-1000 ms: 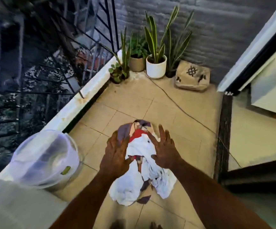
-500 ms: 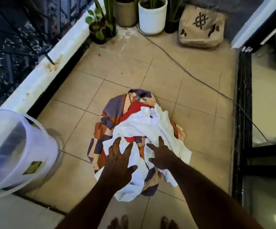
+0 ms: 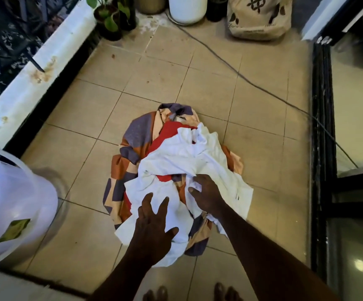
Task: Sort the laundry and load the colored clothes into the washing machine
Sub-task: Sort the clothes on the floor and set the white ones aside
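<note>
Sorting has barely begun: the pile [image 3: 176,170] lies unsorted on the tiles [image 3: 102,105], whites over red and patterned cloth, the left hand [image 3: 152,229] spread flat on it, the right hand [image 3: 206,194] pinching white fabric, no washer visible.

- Clear plastic bucket [image 3: 13,205] chopped off by the left edge, label too blurry to read.
- White pot [image 3: 187,8] and printed sack [image 3: 258,18] cut at the top, plants above out of frame.
- Patterned fabric [image 3: 137,135] and red garment [image 3: 165,135] mostly buried under white clothes [image 3: 187,153].
- Right hand [image 3: 206,194] fingertips sunk into white cloth, grip hard to call.
- Toes [image 3: 156,294] clipped by the bottom edge.
</note>
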`<state>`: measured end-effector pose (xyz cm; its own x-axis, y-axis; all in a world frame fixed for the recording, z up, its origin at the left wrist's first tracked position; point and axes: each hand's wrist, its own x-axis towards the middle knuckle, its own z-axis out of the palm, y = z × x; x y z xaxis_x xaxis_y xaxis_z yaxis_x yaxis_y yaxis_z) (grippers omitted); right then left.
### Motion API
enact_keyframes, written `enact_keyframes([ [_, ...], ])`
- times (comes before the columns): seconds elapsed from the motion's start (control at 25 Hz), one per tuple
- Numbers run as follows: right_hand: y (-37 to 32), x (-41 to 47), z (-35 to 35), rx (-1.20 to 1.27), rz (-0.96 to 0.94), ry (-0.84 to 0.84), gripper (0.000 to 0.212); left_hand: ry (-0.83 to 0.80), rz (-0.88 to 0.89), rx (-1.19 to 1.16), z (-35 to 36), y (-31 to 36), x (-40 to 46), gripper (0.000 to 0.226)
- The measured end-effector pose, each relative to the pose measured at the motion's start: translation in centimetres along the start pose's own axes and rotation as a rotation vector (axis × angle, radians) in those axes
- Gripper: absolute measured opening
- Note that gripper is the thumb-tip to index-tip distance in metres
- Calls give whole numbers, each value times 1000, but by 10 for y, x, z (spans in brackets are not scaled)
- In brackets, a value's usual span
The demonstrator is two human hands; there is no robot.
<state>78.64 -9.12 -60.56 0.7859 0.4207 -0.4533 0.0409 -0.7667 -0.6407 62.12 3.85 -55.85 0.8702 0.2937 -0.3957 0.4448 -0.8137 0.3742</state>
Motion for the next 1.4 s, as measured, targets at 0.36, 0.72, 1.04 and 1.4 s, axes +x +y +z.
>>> enact_keyframes([
  [0.36,-48,-126,-109,705,-354,-31,23,316,66,-566,-45,80,49,65],
  [0.72,41,-150,-194,546,-318,722,46,-26,585,-1026,-58,208,31,67],
  [1.04,177,-120,-216,311,275,704,68,-16,51,-614,28,76,12,63],
  [1.4,115,-44,-45,-70,25,-106,70,-79,-66,-576,45,63,20,67],
])
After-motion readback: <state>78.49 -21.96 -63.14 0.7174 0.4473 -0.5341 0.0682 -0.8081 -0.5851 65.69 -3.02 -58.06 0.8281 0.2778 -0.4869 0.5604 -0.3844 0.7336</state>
